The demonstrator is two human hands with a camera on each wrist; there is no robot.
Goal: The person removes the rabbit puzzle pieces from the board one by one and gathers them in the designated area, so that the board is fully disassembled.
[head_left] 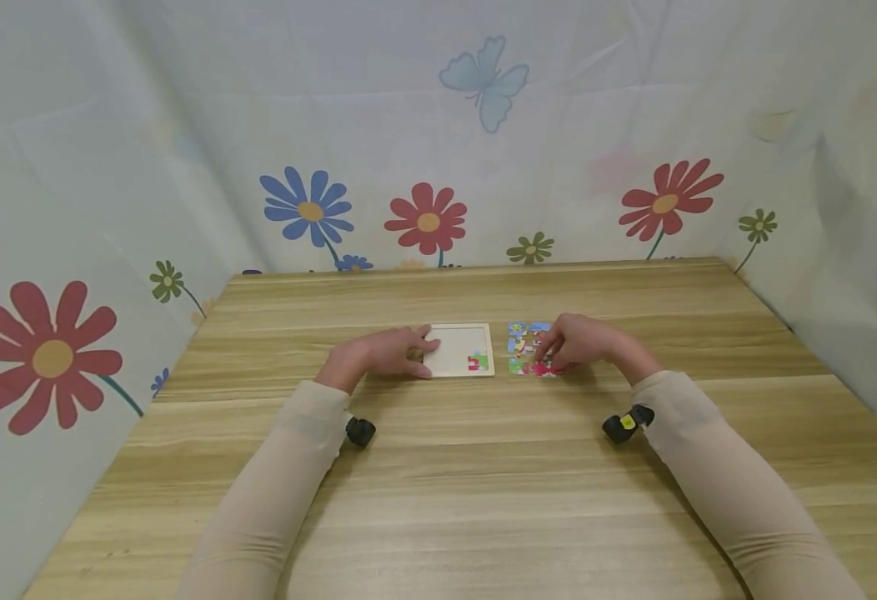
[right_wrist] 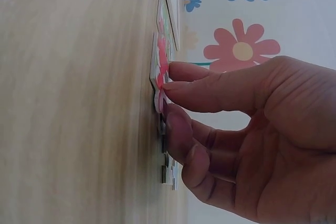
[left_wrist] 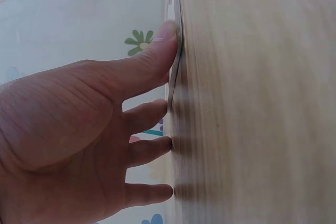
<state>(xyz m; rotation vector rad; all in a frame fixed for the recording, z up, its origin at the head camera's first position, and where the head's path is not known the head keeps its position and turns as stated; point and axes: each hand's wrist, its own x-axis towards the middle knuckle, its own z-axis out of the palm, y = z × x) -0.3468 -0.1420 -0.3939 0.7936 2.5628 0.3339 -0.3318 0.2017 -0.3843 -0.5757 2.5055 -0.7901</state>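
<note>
A shallow wooden puzzle tray [head_left: 491, 352] lies flat on the table, one green and red puzzle piece [head_left: 478, 362] sitting in its lower right corner. My left hand [head_left: 389, 350] rests at the tray's left side, thumb against the near edge and fingers spread, nearly straight. To the tray's right, several colourful puzzle pieces [head_left: 517, 343] lie grouped in rows. Over the right of that group, my right hand [head_left: 587, 340] pinches a red-patterned puzzle piece [right_wrist: 161, 69] between thumb and fingertips, low at the table. Its fingers partly hide the pieces beneath.
The wooden table [head_left: 438, 483] extends toward me and to both sides. Behind and beside it hangs a white cloth [head_left: 573, 108] printed with flowers and a butterfly. Small black cameras [head_left: 361, 432] are strapped at both wrists, over beige sleeves.
</note>
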